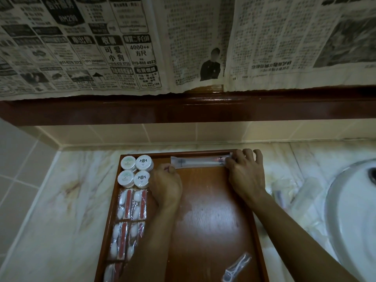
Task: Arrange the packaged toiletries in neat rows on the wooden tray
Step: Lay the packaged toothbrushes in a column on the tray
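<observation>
A wooden tray (211, 216) lies on the marble counter. Along its far edge lies a long clear toothbrush packet (200, 162). My left hand (165, 185) pinches its left end with curled fingers, and my right hand (245, 171) grips its right end at the tray's far right corner. Several round white soap packs (135, 170) stand in a square at the tray's far left. Below them, several clear vanity packets with red sticks (132, 204) run in two columns down the left side. A wrapped razor (236, 268) lies near the tray's front right.
A white sink (354, 216) sits at the right. More clear packets (289, 192) lie on the counter (61, 210) between tray and sink. Newspaper sheets (142, 43) hang above a dark wooden ledge (183, 110) over the tiled backsplash.
</observation>
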